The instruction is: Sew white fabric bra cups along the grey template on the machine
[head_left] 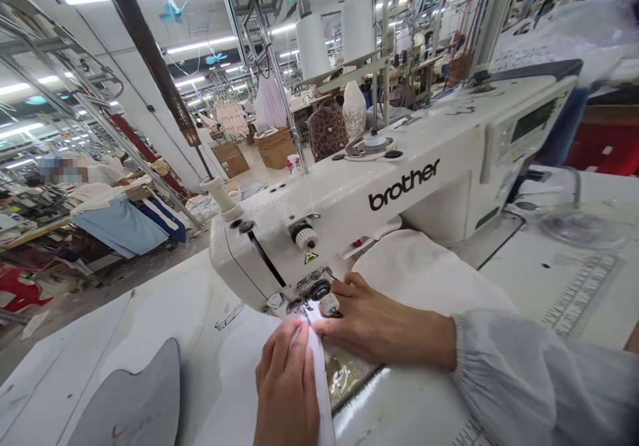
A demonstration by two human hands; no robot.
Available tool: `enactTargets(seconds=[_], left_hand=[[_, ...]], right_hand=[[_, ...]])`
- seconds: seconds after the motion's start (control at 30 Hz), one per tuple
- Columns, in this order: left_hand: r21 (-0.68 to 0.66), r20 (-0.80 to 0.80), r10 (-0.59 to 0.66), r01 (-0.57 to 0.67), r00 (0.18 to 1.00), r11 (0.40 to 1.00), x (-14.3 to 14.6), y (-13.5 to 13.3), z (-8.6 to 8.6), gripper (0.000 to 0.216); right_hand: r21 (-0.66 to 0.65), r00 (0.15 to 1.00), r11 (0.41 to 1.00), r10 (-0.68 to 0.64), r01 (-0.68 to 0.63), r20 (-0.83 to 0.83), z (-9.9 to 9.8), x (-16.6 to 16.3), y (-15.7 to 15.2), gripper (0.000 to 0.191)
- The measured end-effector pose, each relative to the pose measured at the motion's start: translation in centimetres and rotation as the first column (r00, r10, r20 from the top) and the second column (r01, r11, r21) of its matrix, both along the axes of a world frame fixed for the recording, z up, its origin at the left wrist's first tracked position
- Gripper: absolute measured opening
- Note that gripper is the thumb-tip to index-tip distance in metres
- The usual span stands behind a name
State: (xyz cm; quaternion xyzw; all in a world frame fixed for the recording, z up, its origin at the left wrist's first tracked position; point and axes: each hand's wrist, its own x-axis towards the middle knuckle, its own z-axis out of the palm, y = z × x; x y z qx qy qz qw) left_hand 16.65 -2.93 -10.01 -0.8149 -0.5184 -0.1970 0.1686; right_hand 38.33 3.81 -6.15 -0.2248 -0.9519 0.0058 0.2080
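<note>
A white Brother sewing machine stands across the table. My left hand lies flat with its fingers stretched out on white fabric, fingertips close to the needle area. My right hand, in a pale grey sleeve, rests beside the presser foot with its fingers pressed on the fabric's edge. More white fabric is bunched under the machine arm, behind my right hand.
A grey curved piece lies at the table's front left. Thread cones stand on a rack behind the machine. A clear tray sits at the right. At far left another person works among stacked cloth; cardboard boxes lie beyond.
</note>
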Motion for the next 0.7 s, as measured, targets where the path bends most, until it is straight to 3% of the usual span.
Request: enactTargets(seconds=[0.27, 0.5, 0.7], left_hand=[[-0.028, -0.077, -0.19, 0.188, 0.979, 0.982, -1.4, -0.1, 2.3, 0.035], [0.012, -0.118, -0.04, 0.042, 0.992, 0.999, -0.9, -1.0, -0.1, 0.04], [0.005, -0.07, 0.013, -0.012, 0.997, 1.0, -0.4, -0.4, 0.2, 0.039]], right_hand=[[0.031, 0.986, 0.986, 0.165, -0.166, 0.025, 0.4, 0.4, -0.6, 0.019], [0.006, 0.992, 0.992, 0.123, -0.124, 0.038, 0.4, 0.3, -0.5, 0.021], [0.002, 0.996, 0.996, 0.087, -0.087, 0.01, 0.3, 0.5, -0.3, 0.024]])
